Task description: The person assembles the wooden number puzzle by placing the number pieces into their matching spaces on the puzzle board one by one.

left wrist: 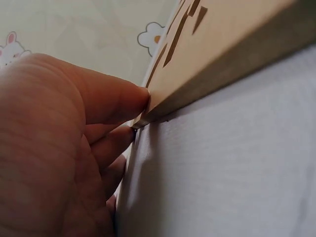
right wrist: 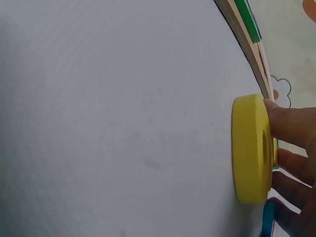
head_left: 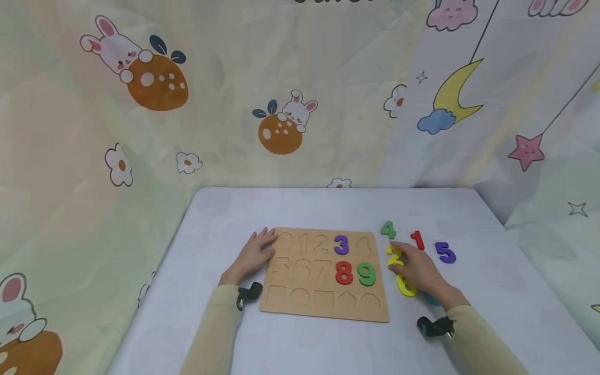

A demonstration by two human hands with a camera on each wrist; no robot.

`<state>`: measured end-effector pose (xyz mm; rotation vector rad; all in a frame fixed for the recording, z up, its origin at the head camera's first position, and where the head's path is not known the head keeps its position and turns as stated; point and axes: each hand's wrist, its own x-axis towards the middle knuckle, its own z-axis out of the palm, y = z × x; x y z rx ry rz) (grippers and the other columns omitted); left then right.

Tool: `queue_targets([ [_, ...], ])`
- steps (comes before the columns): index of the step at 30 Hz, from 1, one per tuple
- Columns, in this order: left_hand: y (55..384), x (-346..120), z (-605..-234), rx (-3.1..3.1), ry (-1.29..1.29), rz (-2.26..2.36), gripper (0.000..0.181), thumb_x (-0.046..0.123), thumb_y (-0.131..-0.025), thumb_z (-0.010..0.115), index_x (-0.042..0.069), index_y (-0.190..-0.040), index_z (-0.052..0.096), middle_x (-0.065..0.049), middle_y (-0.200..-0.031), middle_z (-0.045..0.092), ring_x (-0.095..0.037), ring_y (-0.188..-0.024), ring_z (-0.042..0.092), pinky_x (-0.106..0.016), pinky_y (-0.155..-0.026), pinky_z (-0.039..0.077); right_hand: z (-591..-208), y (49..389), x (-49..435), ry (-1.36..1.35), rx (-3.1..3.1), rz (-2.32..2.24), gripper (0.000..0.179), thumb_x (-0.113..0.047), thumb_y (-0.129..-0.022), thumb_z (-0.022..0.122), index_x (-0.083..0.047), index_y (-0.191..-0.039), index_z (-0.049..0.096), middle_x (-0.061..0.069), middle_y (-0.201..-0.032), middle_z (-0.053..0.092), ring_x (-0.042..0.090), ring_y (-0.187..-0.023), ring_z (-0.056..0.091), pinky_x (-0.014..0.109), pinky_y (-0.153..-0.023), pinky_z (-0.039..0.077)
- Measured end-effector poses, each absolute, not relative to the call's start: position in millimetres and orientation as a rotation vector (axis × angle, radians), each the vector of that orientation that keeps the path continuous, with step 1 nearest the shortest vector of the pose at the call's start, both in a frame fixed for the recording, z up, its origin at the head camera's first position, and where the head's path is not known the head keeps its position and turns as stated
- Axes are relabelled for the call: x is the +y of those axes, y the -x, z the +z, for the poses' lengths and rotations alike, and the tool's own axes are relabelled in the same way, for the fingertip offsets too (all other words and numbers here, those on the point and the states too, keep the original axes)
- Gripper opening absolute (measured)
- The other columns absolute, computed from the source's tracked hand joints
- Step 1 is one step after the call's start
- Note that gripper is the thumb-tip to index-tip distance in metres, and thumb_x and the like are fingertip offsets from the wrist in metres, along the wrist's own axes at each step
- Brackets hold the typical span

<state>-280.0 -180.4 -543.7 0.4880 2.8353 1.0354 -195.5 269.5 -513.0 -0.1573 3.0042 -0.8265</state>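
Observation:
My left hand (head_left: 253,254) rests at the left edge of a wooden number board (head_left: 300,289), fingers extended; its thumb (left wrist: 121,101) touches the edge in the left wrist view. At the board's right side, my right hand (head_left: 422,270) has thumb and index finger at opposite ends of a yellow number 2 (head_left: 396,257), pinching it. Just below lies a yellow number 6 (head_left: 407,287), large in the right wrist view. A blue piece (head_left: 432,299) is partly hidden beneath the right hand. Set in the board are a purple 3 (head_left: 341,245), red 8 (head_left: 344,273) and green 9 (head_left: 366,274).
Beyond the right hand lie a green number 4 (head_left: 388,229), a red number 1 (head_left: 417,240) and a purple number 5 (head_left: 445,252). All sit on a white-covered table (head_left: 300,205), with a patterned cloth (head_left: 225,120) hanging behind it.

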Motion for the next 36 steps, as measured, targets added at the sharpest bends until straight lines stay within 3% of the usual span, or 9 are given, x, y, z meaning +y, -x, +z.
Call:
queue_targets([
  [19,282,-181,-548,2.835,-0.464,1.093,0.045,0.014,-0.091,0.059,0.011,-0.136,0.058,0.004,-0.151,0.042,-0.018,-0.147,0.023,-0.037,-0.124,0.005,-512,207,231,0.132,3.010,-0.904,0.073,-0.027,-0.085,0.076,-0.012,-0.147,0.041,0.018,-0.145,0.047,0.042,-0.134,0.040,0.064,-0.105,0.037],
  [36,279,-181,-546,2.802,-0.388,1.173,0.042,0.015,-0.089,0.061,0.014,-0.131,0.063,0.007,-0.148,0.047,-0.021,-0.148,0.023,-0.047,-0.123,0.009,-500,227,172,0.351,3.008,-0.819,0.067,-0.026,-0.083,0.077,-0.012,-0.142,0.049,0.011,-0.139,0.054,0.032,-0.127,0.051,0.051,-0.104,0.047],
])
